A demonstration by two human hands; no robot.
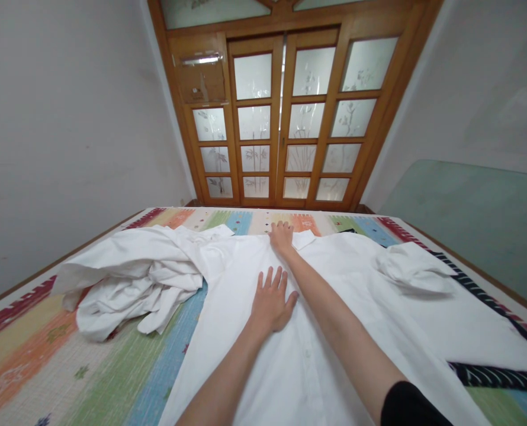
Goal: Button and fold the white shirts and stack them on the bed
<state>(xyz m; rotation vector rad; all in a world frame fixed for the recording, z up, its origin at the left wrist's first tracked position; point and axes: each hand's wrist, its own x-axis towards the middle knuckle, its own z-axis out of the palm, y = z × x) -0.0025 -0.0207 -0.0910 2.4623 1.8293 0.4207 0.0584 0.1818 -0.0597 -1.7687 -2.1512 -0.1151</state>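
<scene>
A white collared shirt (246,355) lies spread out, front up, with its collar at the far end and buttons down the middle. My left hand (272,302) rests palm down on its upper front, fingers spread. Farther off, my right hand (282,238) is at the collar (304,239), its fingers bent over the fabric there; the fingertips are hard to make out. One sleeve (472,325) stretches out to the right. Close by on the left is a crumpled heap of white cloth (143,266).
Beneath the shirt is a colourful striped cover (112,378). Black cloth with white stripes (498,376) shows around the right sleeve, and bunched white fabric (414,269) lies near the right shoulder. A wooden door with glass panes (267,118) stands beyond; a pale green panel (472,207) is at right.
</scene>
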